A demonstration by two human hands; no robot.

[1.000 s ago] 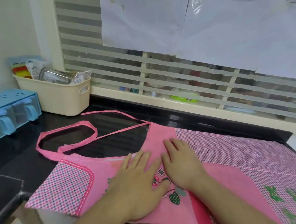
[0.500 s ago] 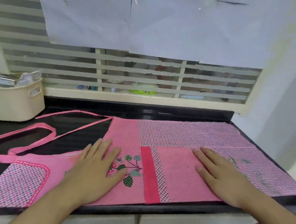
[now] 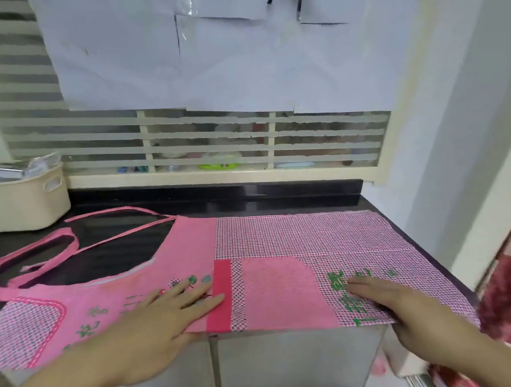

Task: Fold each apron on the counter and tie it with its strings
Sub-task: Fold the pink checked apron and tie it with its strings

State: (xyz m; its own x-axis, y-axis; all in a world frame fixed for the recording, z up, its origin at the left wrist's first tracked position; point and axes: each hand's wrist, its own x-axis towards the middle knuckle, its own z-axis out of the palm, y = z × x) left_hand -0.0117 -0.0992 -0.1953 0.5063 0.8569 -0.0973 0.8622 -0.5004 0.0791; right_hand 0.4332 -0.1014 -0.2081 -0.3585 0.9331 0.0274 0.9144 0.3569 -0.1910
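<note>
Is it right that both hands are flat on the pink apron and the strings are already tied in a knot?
Not quite. Both the left hand and right hand do lie flat on the pink apron, but the head view shows its strings lying loose on the black counter, untied.

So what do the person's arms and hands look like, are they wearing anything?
Nothing is worn that the picture shows. The left hand and right hand are bare: no gloves, rings, bracelets or watch can be seen. Both forearms are bare too, with no sleeves reaching down as far as the picture shows. The picture is a bit blurry, so the nails are too unclear to describe.
</note>
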